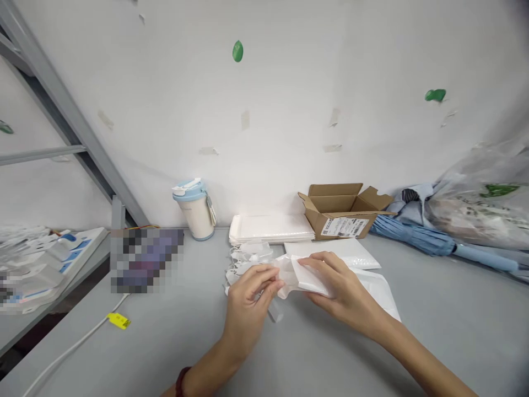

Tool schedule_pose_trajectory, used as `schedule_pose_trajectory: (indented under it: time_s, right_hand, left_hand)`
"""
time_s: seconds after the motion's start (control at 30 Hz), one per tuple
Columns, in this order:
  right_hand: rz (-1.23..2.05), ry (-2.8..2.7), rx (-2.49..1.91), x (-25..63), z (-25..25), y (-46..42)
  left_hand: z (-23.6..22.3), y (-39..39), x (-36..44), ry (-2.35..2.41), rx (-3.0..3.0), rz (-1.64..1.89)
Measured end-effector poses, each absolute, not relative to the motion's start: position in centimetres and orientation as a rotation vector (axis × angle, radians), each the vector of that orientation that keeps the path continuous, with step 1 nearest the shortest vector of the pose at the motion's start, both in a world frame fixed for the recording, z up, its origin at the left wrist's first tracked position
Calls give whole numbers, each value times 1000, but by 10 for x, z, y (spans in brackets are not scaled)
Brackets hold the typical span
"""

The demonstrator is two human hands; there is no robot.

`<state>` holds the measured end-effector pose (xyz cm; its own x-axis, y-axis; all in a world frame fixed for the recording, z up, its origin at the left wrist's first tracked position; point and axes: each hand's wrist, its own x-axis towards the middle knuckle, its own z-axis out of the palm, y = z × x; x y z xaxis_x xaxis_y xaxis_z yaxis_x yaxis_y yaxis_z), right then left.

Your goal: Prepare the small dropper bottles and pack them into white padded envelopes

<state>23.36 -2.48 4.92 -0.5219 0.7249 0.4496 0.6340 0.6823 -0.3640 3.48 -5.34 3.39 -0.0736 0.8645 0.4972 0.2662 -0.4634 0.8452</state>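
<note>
Above the grey table, my right hand (341, 292) is wrapped round a white packet (305, 277) with a thin, filmy open end. On the other side, my left hand (248, 309) pinches the edge of that filmy end between thumb and fingers. Whatever may be inside the packet is hidden. Behind my left hand lies a row of small clear-wrapped white pieces (250, 252); their kind I cannot make out. A flat white bubble mailer (334, 253) lies just behind my right hand, and another white mailer (378, 289) is partly covered by it.
A stack of white mailers (273, 229) lies by the wall, beside an open cardboard box (341, 218). A cream and blue cup (198, 215) stands at left. A blurred-out object (149, 262) and a white cable (78, 344) lie left; a blue umbrella (417, 234) lies right.
</note>
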Motion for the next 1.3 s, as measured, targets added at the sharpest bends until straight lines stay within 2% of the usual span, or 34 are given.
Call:
schedule_pose_trajectory:
  time_s: [0.2,0.3,0.47,0.57,0.77,0.87,0.97,1.1,1.3]
  right_hand:
    - [166,-2367,-1053,233,42,-25]
    - [101,-2354,-1131,239,38,-19]
    - [52,-2354,-1187,242,36,-13]
    - [44,-2354,-1187,241,35,-13]
    - [13,-2350,-1159,239,33,-12]
    - [-4,-2344,-1149,240,32,-11]
    - [-27,-2321,-1132,241,32,-11]
    - [-36,-2291,-1085,239,33,-14]
    - [-40,-2253,-1022,238,36,-17]
  left_hand:
    - [38,-52,31,1142,2112,1562]
    - [50,-42,9,1308,2196,1545]
    - [54,-27,-25,1500,2326,958]
    - [47,-25,-27,1461,2381,851]
    - [50,-23,-25,1399,2483,984]
    - [60,-29,-21,1400,2380,1310]
    - [64,-41,-10,1339,2035,1604]
    - [56,-50,7,1229,1726,1555]
    - [37,-44,16,1213,1753,1482]
